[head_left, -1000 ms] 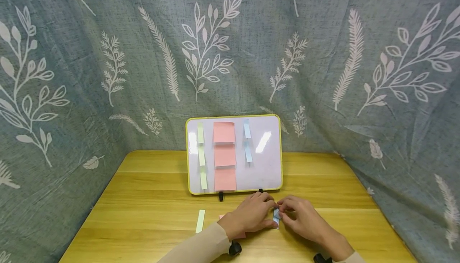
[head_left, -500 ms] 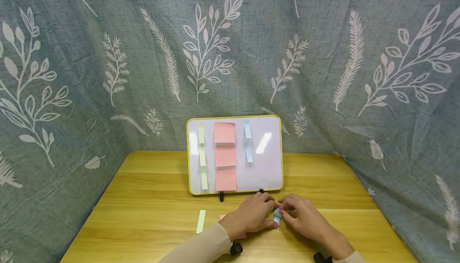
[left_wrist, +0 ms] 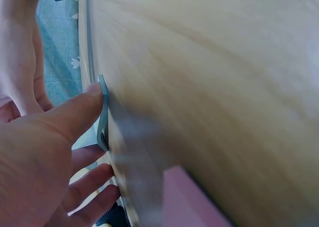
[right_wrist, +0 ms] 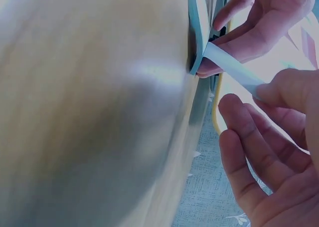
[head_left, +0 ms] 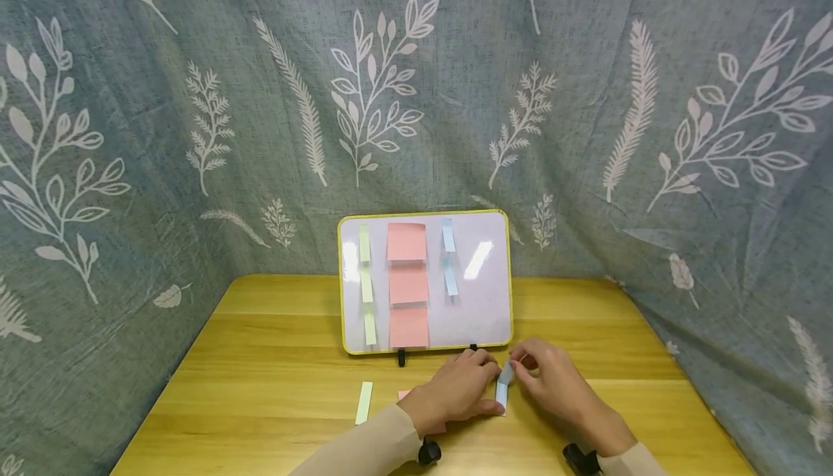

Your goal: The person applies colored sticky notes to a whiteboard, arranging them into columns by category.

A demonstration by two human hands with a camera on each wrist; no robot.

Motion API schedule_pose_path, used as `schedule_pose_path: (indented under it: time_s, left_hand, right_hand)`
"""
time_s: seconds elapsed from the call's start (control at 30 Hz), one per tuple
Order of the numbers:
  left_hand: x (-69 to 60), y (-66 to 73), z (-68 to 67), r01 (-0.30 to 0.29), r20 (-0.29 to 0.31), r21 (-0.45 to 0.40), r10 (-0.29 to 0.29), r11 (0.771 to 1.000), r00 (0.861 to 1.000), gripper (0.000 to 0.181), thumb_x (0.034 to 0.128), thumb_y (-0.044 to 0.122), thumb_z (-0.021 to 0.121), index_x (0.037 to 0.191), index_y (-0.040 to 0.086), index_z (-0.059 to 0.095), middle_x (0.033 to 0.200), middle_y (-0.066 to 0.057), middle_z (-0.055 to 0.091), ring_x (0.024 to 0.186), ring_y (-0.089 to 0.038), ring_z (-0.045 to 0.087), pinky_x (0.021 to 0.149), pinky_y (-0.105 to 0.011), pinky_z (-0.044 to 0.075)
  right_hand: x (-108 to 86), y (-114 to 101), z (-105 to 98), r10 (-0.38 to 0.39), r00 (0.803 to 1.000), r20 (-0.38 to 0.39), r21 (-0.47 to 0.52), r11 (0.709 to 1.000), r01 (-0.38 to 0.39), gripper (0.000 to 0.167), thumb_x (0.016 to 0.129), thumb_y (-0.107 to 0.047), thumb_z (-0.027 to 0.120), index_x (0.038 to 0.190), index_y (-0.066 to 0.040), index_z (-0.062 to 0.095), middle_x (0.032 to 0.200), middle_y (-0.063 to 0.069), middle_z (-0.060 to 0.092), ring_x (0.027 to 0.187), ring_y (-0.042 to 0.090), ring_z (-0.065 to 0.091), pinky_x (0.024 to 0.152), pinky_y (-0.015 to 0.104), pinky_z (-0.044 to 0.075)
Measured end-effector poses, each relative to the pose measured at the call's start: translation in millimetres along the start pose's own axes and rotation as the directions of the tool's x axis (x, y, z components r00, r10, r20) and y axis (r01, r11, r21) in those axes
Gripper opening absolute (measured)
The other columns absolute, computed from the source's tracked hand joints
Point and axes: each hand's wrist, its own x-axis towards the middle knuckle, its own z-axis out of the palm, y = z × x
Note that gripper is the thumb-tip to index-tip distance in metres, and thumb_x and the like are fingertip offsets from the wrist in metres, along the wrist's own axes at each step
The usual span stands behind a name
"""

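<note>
My left hand (head_left: 458,388) holds a narrow pad of blue sticky notes (head_left: 502,399) down on the table, thumb at its near end and fingers at the far end. In the left wrist view the pad (left_wrist: 103,114) bows slightly off the wood. My right hand (head_left: 553,382) pinches the top blue sticky note (right_wrist: 233,67) between thumb and index finger. That strip is lifted at an angle, one end still joined to the pad. A whiteboard (head_left: 478,317) behind the hands bears green, pink and blue sticky notes in three columns.
Left of my left wrist lies a narrow green sticky note pad (head_left: 364,402). A pink sticky note pad (left_wrist: 192,202) sits partly hidden beneath the left forearm. Black feet (head_left: 401,358) support the whiteboard. A patterned cloth (head_left: 416,100) encloses the wooden table (head_left: 260,360).
My right hand has moved slightly up and away, raising the blue sticky note from the pad into a longer peeled strip. The left hand has stayed in place.
</note>
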Motion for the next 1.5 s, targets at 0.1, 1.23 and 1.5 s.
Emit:
schedule_pose_path:
  time_s: [0.1,1.23,1.5]
  left_hand:
    - [0.2,1.3,0.8,0.010,0.007,0.003,-0.010,1.000,1.000,0.061,0.1022,0.064,0.085,0.148,0.024,0.077,0.155,0.008,0.070,0.137,-0.011,0.065,0.117,-0.036,0.059]
    - [1.0,-0.4,0.6,0.029,-0.013,-0.093,-0.030,0.995,0.999,0.063,0.0980,0.059,0.092,0.150,0.025,0.080,0.156,0.006,0.072,0.138,-0.014,0.067,0.115,-0.034,0.061]
    - [-2.1,-6.5,-3.0,-0.009,-0.031,-0.140,0.004,0.990,1.000,0.057,0.1013,0.051,0.092,0.149,0.022,0.079,0.153,0.002,0.074,0.140,-0.015,0.069,0.117,-0.032,0.060]
  right_hand:
    - [3.1,0.5,0.2,0.016,1.000,-0.020,-0.002,1.000,-0.016,0.020,0.100,0.004,0.086,0.101,-0.015,0.080,0.101,-0.003,0.081,0.087,0.007,0.079,0.077,0.031,0.070]
    - [32.1,-13.3,-18.3,0.060,0.951,-0.304,0.108,0.994,-0.028,0.008,0.106,0.002,0.083,0.110,-0.004,0.085,0.100,0.010,0.091,0.087,0.029,0.090,0.076,0.006,0.059]
    - [34.0,-21.4,-10.2,0.014,0.943,-0.333,0.167,0.985,0.044,0.014,0.101,0.006,0.086,0.110,-0.004,0.086,0.103,0.010,0.091,0.089,0.027,0.090,0.082,0.007,0.062]
